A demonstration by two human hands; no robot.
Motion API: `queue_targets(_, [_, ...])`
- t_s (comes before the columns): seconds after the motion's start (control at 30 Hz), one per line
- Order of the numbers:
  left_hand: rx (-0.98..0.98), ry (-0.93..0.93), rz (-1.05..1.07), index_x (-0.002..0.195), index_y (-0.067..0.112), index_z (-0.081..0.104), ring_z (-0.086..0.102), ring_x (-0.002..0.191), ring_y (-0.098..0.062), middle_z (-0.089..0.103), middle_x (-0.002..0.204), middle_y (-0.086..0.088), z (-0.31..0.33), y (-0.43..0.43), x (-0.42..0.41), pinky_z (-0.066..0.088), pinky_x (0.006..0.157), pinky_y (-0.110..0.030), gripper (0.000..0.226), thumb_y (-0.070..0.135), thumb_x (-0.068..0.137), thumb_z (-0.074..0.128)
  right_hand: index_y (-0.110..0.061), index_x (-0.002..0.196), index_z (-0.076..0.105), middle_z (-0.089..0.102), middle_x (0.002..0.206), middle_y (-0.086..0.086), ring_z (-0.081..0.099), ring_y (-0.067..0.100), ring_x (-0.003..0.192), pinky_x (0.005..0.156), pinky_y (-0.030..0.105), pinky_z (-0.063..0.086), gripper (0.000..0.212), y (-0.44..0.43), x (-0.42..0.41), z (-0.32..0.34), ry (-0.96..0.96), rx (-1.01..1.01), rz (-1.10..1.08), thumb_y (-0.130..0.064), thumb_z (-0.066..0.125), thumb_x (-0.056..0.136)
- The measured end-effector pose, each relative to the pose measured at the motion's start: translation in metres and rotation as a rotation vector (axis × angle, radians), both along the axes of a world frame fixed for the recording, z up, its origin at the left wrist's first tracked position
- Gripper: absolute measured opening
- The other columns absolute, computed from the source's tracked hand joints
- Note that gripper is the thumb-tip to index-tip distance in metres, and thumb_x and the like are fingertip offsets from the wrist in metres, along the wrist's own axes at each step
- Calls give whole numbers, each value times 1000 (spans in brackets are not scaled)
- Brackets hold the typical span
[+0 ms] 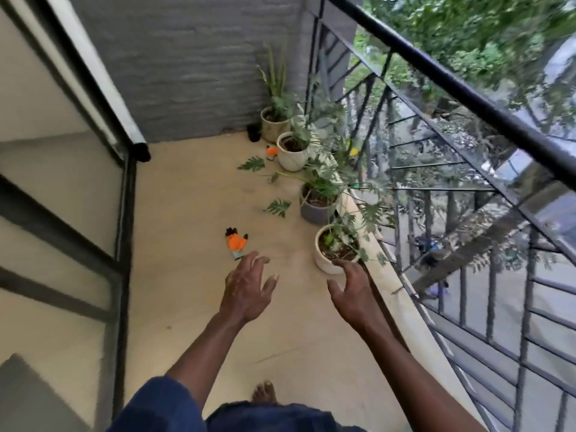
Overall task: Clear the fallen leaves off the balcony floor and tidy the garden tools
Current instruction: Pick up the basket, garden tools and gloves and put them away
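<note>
Both hands out in front over the balcony floor [193,244], holding nothing. Left hand [246,288]: fingers [256,260] spread apart, loosely bent, tips just short of the orange glove [236,243] in view; can't tell the height above it. Right hand [355,289]: fingers apart too, empty, in front of the near white pot [324,260] at the railing edge.

Glove lies flat mid-floor, apart from everything else. Two fallen leaves on the floor: one [278,207] just beside the grey pot [314,213], the other [252,163] toward the far corner, near the second white pot [291,159]. Small orange item [271,152] right beside that pot, too small to identify. Small black pot [254,132] and speckled pot [272,126] at the far wall. Railing [467,98] along the right edge. Bare foot [264,391] on the floor at the near end.
</note>
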State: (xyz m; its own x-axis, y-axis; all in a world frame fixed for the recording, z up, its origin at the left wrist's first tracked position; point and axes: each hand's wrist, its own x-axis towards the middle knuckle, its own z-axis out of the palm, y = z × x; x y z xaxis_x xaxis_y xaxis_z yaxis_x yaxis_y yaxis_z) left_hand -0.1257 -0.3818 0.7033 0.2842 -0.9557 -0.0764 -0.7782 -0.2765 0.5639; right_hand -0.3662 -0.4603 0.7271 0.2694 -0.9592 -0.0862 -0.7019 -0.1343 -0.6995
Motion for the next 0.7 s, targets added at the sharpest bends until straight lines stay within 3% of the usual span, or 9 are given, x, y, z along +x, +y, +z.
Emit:
queue_targets(0.1, [78, 34, 60, 152, 28, 43, 30, 151, -19, 31, 163, 3, -6, 6, 35, 34, 114, -46, 63, 63, 98, 44, -18, 134, 61, 59, 132, 2, 50, 20, 130, 109, 28, 32, 43, -8, 41, -2, 47, 1, 66, -19, 71, 92])
queue_targets(0.27, [160, 56, 141, 157, 30, 33, 22, 155, -21, 22, 168, -1, -4, 10, 85, 29, 119, -50, 64, 59, 102, 46, -20, 132, 60, 57, 132, 2, 50, 20, 128, 110, 36, 38, 41, -17, 104, -10, 17, 37, 168, -21, 70, 92])
queue_targets(0.7, [250, 20, 225, 159, 28, 29, 14, 157, -19, 15, 171, -3, -19, -78, 230, 25, 121, -48, 64, 57, 104, 44, -21, 143, 53, 46, 149, 6, 45, 23, 138, 104, 24, 32, 48, -135, 257, -51, 91, 210, 319, -27, 67, 97])
